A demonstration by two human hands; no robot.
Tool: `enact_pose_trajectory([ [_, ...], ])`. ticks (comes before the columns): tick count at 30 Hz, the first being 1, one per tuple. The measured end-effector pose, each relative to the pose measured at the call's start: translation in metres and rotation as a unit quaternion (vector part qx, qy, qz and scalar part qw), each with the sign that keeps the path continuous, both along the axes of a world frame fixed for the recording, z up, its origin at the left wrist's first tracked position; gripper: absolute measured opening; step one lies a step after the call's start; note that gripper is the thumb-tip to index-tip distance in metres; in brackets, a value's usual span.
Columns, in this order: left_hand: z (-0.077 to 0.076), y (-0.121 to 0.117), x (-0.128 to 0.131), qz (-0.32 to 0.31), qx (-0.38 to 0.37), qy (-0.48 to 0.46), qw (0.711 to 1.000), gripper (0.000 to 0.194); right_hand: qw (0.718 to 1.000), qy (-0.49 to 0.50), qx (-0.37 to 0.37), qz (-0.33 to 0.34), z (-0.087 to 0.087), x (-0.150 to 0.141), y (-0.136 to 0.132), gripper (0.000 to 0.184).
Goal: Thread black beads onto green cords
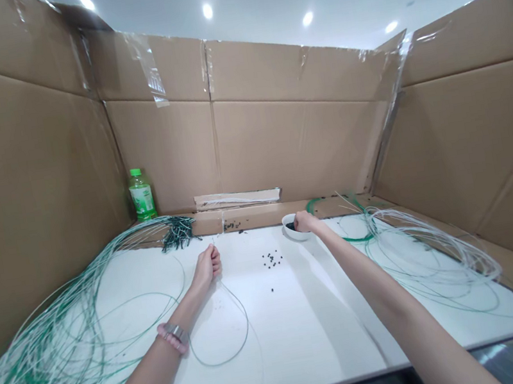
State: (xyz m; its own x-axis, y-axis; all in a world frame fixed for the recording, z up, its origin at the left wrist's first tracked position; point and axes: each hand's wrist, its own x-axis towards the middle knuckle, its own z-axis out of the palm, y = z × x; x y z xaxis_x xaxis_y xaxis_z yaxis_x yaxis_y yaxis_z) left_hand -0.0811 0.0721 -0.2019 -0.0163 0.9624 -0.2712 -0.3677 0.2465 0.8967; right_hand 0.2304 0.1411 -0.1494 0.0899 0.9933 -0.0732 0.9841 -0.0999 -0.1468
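White smooth surface (pixel 312 358). One round bowl (pixel 298 236), one o'clock; right hand (pixel 307 221) dipped in, grip cannot be told. Left hand (pixel 208 264), eleven o'clock, closed on one thin looped cord (pixel 247 323). Dark beads (pixel 272 259) between.

left of centre: wire (pixel 223 364) seemingly held by left hand (pixel 208 264) | right of centre: white bowl (pixel 298 236) reached into by right hand (pixel 307 221)

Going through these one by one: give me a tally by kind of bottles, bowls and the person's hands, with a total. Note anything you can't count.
Bottles: 1, green-capped bottle
Bowls: 1, white bowl
Hands: 2, left hand and right hand
Total: 4
Left out: black bits, too small, and cords, too tangled to count.
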Motion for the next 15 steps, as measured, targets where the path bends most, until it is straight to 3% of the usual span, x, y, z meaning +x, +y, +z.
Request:
enact_pose_trajectory([
  [4,0.000,0.000,0.000,-0.002,0.000,0.002,1.000,0.035,0.997,0.046,0.051,0.022,0.002,0.002,-0.001,0.030],
  [8,-0.002,0.002,0.000,-0.004,0.001,0.004,1.000,0.035,0.983,0.108,0.122,0.089,0.000,-0.006,-0.010,0.030],
  [15,-0.003,0.001,0.000,-0.011,0.008,0.009,1.000,0.034,0.930,0.211,0.181,0.242,-0.034,-0.031,-0.052,0.028],
])
